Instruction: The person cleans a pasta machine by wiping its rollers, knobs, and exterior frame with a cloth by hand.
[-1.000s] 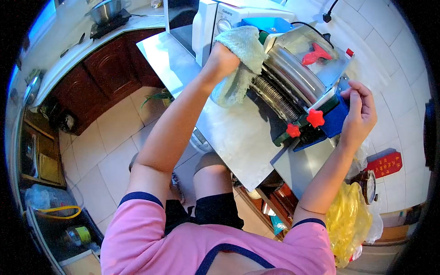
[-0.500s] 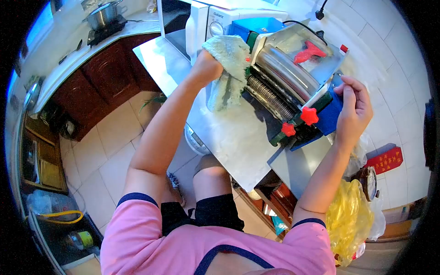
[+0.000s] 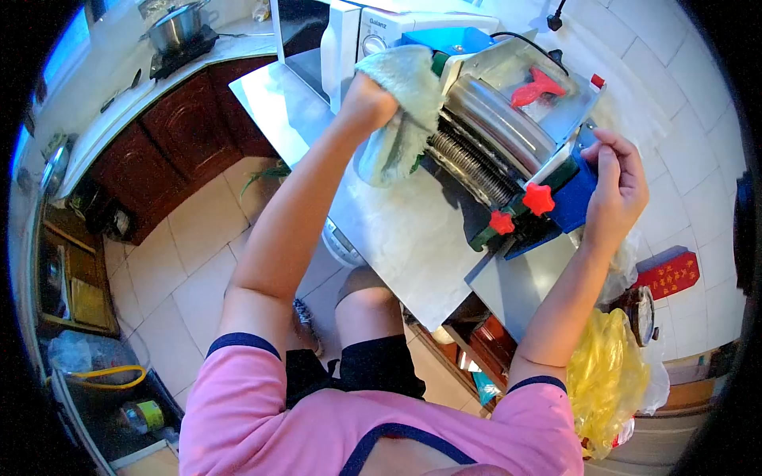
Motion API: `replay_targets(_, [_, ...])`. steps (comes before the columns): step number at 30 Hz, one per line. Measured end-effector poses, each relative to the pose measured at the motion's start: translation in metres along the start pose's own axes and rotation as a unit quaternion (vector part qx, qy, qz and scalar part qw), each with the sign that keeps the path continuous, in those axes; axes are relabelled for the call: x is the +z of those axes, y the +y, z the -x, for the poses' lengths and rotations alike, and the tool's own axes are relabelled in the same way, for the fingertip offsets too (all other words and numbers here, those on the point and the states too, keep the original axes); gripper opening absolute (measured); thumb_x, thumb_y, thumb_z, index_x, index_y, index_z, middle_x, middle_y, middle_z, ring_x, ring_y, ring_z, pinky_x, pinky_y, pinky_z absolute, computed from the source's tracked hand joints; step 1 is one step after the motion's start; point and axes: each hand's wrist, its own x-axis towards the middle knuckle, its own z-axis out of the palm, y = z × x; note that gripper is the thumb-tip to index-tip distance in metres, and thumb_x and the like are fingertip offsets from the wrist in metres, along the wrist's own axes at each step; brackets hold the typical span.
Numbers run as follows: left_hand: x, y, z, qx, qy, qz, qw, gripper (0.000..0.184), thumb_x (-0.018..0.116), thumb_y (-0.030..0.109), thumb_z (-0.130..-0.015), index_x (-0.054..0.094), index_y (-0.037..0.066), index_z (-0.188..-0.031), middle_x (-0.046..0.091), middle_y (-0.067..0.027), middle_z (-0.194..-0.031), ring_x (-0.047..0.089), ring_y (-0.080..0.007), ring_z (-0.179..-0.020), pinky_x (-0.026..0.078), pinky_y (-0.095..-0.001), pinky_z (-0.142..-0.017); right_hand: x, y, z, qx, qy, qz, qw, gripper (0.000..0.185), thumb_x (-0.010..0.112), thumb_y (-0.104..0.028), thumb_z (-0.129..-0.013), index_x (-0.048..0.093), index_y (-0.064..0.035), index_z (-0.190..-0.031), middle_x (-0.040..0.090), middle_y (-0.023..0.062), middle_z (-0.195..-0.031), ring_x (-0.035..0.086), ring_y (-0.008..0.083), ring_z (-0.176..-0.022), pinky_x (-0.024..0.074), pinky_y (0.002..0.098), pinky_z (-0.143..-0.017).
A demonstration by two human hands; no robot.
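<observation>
A pale green cloth (image 3: 409, 79) is bunched in my left hand (image 3: 369, 103), which presses it against the left end of a noodle machine (image 3: 504, 111). Part of the cloth hangs down in front, over the tabletop. The machine has a steel roller, a row of ridged cutters (image 3: 476, 170) and red star-shaped knobs (image 3: 539, 199). At its blue right side is my right hand (image 3: 617, 178), fingers curled with their tips at the housing edge. A red plastic piece (image 3: 538, 87) lies in the tray above the roller.
Behind the machine stands a white microwave (image 3: 377, 36). The table's (image 3: 413, 246) near corner points toward my legs. A white scale (image 3: 341, 244) shows below its left edge. Yellow plastic bags (image 3: 607, 381) hang at the right. A pot (image 3: 176, 30) stands on the far-left counter.
My left hand has shifted slightly right and up with the cloth, whose upper part now bulges over the machine's left end. The right hand stays nearly in place.
</observation>
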Motion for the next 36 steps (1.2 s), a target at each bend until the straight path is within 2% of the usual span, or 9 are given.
replay_targets(4, [0.001, -0.007, -0.003, 0.096, 0.014, -0.120, 0.988, 0.028, 0.062, 0.012, -0.082, 0.062, 0.005, -0.109, 0.066, -0.0083, -0.099, 0.061, -0.0193, -0.091, 0.048, -0.0324, -0.081, -0.001, 0.002, -0.001, 0.000, -0.001, -0.002, 1.000, 0.014, 0.050, -0.001, -0.088, 0.062, 0.0013, -0.094, 0.059, 0.0036, -0.075, 0.055, 0.0080, -0.072, 0.0434, 0.0192, -0.066])
replay_targets(9, [-0.002, 0.001, 0.005, -0.027, -0.023, -0.015, 0.999, 0.026, 0.062, 0.010, -0.081, 0.063, 0.005, -0.106, 0.065, -0.0091, -0.102, 0.061, -0.0198, -0.092, 0.048, -0.0329, -0.082, -0.001, 0.001, -0.001, -0.004, -0.001, -0.003, 1.000, 0.014, 0.050, -0.001, -0.088, 0.062, 0.0014, -0.094, 0.059, 0.0037, -0.076, 0.055, 0.0081, -0.072, 0.0436, 0.0193, -0.066])
replay_targets(14, [0.010, -0.009, -0.019, 0.215, 0.077, -0.203, 0.952, 0.023, 0.060, 0.007, -0.081, 0.064, 0.004, -0.103, 0.066, -0.0085, -0.100, 0.062, -0.0199, -0.091, 0.048, -0.0329, -0.081, -0.001, 0.002, 0.000, 0.009, -0.004, -0.012, 1.000, 0.014, 0.050, -0.002, -0.088, 0.062, 0.0016, -0.094, 0.059, 0.0038, -0.076, 0.055, 0.0085, -0.072, 0.0439, 0.0199, -0.067])
replay_targets(16, [0.003, -0.017, -0.016, 0.125, 0.076, -0.097, 0.984, 0.025, 0.056, 0.015, -0.086, 0.061, 0.005, -0.108, 0.064, -0.0088, -0.105, 0.061, -0.0216, -0.095, 0.049, -0.0339, -0.082, -0.002, 0.004, -0.002, -0.008, -0.003, 0.001, 1.000, 0.014, 0.050, -0.002, -0.088, 0.063, 0.0017, -0.093, 0.060, 0.0040, -0.076, 0.055, 0.0083, -0.071, 0.0438, 0.0196, -0.066])
replay_targets(18, [-0.009, -0.024, -0.002, -0.075, 0.070, 0.337, 0.936, 0.032, 0.050, 0.027, -0.091, 0.054, 0.007, -0.116, 0.059, -0.0100, -0.114, 0.058, -0.0238, -0.101, 0.049, -0.0352, -0.083, -0.001, 0.002, -0.001, -0.008, -0.002, 0.006, 1.000, 0.015, 0.049, -0.002, -0.088, 0.063, 0.0018, -0.093, 0.060, 0.0042, -0.076, 0.055, 0.0083, -0.071, 0.0437, 0.0194, -0.066])
replay_targets(24, [-0.028, -0.049, 0.043, -0.109, 0.121, 0.560, 0.813, 0.042, 0.043, 0.041, -0.093, 0.050, 0.009, -0.120, 0.056, -0.0066, -0.114, 0.054, -0.0224, -0.106, 0.044, -0.0413, -0.092, -0.001, 0.002, 0.000, -0.005, 0.005, 0.008, 1.000, 0.015, 0.049, -0.002, -0.089, 0.062, 0.0020, -0.094, 0.060, 0.0049, -0.076, 0.055, 0.0086, -0.070, 0.0440, 0.0192, -0.066])
replay_targets(28, [0.003, -0.034, 0.044, -0.267, 0.134, 0.435, 0.849, 0.035, 0.047, 0.030, -0.093, 0.052, 0.006, -0.118, 0.057, -0.0061, -0.114, 0.054, -0.0186, -0.103, 0.043, -0.0336, -0.090, 0.001, 0.002, 0.000, -0.020, 0.005, 0.009, 1.000, 0.015, 0.049, -0.001, -0.089, 0.062, 0.0023, -0.095, 0.059, 0.0052, -0.076, 0.055, 0.0088, -0.071, 0.0445, 0.0198, -0.066])
replay_targets(30, [0.021, -0.032, 0.038, -0.078, 0.111, 0.284, 0.949, 0.031, 0.049, 0.023, -0.092, 0.053, 0.005, -0.117, 0.059, -0.0085, -0.109, 0.058, -0.0205, -0.099, 0.046, -0.0336, -0.087, 0.000, 0.002, 0.000, -0.013, 0.002, 0.009, 1.000, 0.015, 0.049, -0.001, -0.089, 0.062, 0.0023, -0.095, 0.059, 0.0052, -0.076, 0.055, 0.0089, -0.071, 0.0447, 0.0200, -0.066])
replay_targets(36, [0.024, -0.021, 0.021, -0.044, 0.096, 0.382, 0.918, 0.022, 0.054, -0.001, -0.084, 0.056, 0.000, -0.106, 0.062, -0.0101, -0.099, 0.060, -0.0173, -0.089, 0.049, -0.0297, -0.081, -0.001, 0.003, 0.000, -0.013, 0.002, 0.004, 1.000, 0.015, 0.048, 0.000, -0.088, 0.062, 0.0026, -0.094, 0.059, 0.0052, -0.077, 0.055, 0.0093, -0.071, 0.0452, 0.0205, -0.067])
